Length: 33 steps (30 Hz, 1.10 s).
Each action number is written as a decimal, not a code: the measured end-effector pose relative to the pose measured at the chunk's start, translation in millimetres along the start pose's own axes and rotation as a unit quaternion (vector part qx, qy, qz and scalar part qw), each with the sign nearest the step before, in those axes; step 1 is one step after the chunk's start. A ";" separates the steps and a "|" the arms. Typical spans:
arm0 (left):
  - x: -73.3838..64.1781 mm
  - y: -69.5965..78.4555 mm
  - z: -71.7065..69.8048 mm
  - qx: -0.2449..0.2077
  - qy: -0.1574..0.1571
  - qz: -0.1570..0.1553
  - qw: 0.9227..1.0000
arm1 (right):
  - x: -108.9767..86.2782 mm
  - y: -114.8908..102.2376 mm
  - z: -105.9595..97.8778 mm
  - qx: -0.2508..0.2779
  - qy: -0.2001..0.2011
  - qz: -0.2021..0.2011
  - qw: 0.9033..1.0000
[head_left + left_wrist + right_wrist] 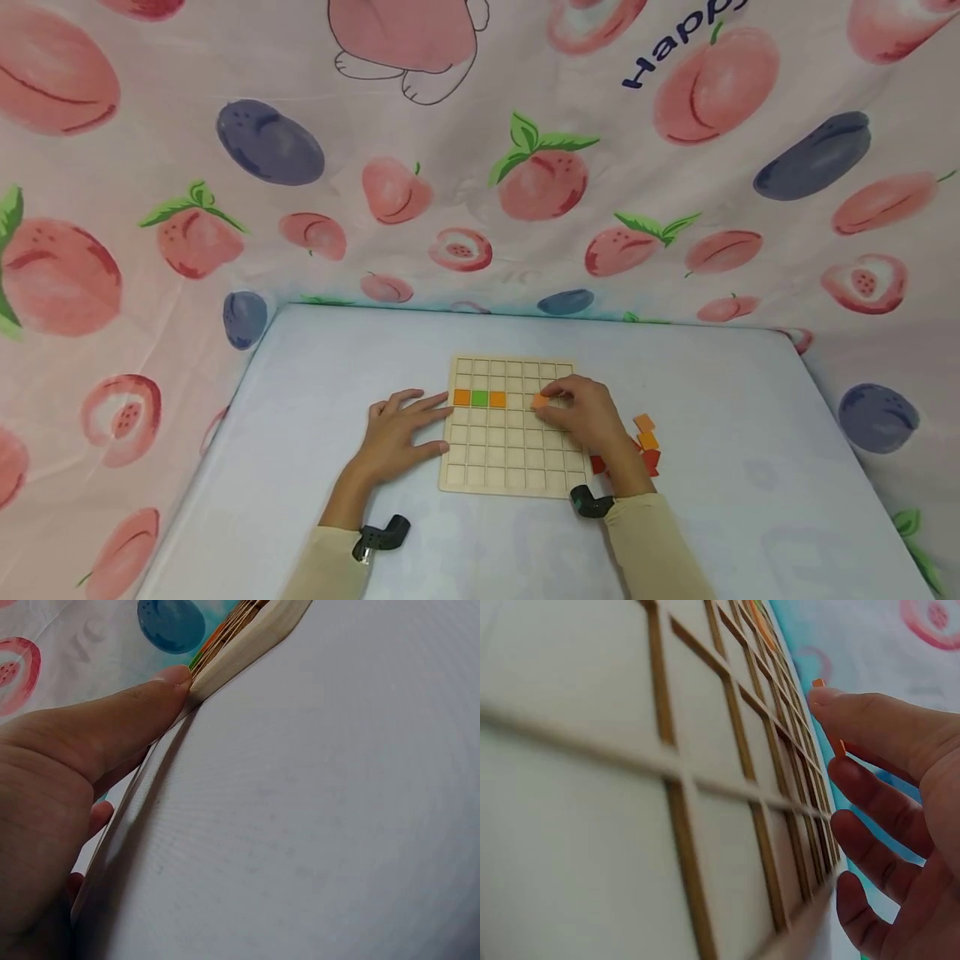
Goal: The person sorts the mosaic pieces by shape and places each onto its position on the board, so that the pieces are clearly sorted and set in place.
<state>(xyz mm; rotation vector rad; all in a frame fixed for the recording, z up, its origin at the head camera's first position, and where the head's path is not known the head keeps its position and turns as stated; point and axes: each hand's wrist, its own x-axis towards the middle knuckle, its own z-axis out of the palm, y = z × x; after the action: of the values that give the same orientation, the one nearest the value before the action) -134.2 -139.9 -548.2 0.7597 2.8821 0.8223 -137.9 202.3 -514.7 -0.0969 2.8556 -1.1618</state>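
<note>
A square wooden grid board (495, 457) lies on the table, with an orange, a green and another orange tile (497, 399) side by side in one row from its left edge. My right hand (588, 412) is over the board's right part and pinches an orange square tile (539, 402) between thumb and fingers. In the right wrist view that tile (840, 747) shows edge-on, just off the grid. My left hand (397, 437) has its fingers spread, fingertips and thumb at the board's left edge. The left wrist view shows the thumb (142, 709) against the board's rim.
Several loose red and orange tiles (648, 440) lie to the right of the board, partly hidden by the right forearm. The white table (322, 367) meets a fruit-patterned cloth (442, 208) at the back and sides. A dark wrist camera (384, 535) sits on the left wrist.
</note>
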 end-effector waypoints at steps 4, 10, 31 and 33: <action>-0.3 -1.9 1.0 -0.001 -0.003 -0.001 1.000 | 4.7 -9.0 9.6 -0.014 -0.005 -0.018 1.000; 1.3 -2.3 3.9 -0.007 -0.006 0.005 1.000 | 10.5 -15.4 19.9 -0.022 -0.008 -0.036 0.999; 0.8 -0.6 -0.7 -0.003 -0.009 -0.005 1.000 | 22.9 -28.8 23.7 -0.047 -0.037 0.021 0.998; 0.7 0.0 -0.9 -0.005 -0.009 -0.004 1.000 | 22.8 -28.5 23.1 -0.048 -0.037 0.024 0.998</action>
<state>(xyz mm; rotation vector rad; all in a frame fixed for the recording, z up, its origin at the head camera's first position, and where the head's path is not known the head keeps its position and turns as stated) -134.9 -139.9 -547.3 0.7505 2.8610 0.8225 -157.8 164.1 -512.0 -0.0717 2.8319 -0.9912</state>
